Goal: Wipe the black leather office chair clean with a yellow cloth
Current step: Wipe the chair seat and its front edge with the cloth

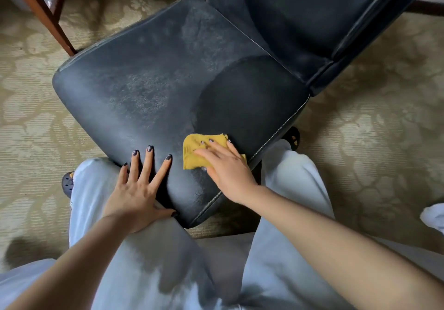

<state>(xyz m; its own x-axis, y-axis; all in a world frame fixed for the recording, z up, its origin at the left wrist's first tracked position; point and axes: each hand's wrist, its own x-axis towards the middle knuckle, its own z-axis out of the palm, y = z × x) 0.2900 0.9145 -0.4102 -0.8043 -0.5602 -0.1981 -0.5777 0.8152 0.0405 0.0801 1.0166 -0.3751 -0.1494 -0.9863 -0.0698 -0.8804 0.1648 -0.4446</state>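
1. Nearest the camera, two bare forearms reach forward over legs in pale blue trousers [149,261], which stand on either side of the seat's front corner.
2. The left hand [137,189] lies palm down on the near edge of the seat [144,89]. Its fingers are straight and spread and its thumb runs along the front rim. Its grip is wide and holds nothing. The nails are dark.
3. The right hand [228,170] is also palm down, with fingers straight and slightly fanned. It presses the yellow cloth [192,151] flat against the leather, a loose, flat grip that presses rather than pinches.
4. The cloth is small, crumpled and nappy like towelling. It lies on the seat's near right part, under the right fingers. It shows ahead and to the left of them, close to the left forefinger but apart from it.
5. The chair is black leather with a padded, round-cornered seat and pale stitching along its right edge. A grey, speckled film covers most of it, but a rounded darker patch lies just beyond the cloth. The backrest [300,16] rises at the upper right, equally hazy.
6. A beige floral carpet [372,129] lies beneath, and a reddish wooden leg [43,14] slants at the upper left.
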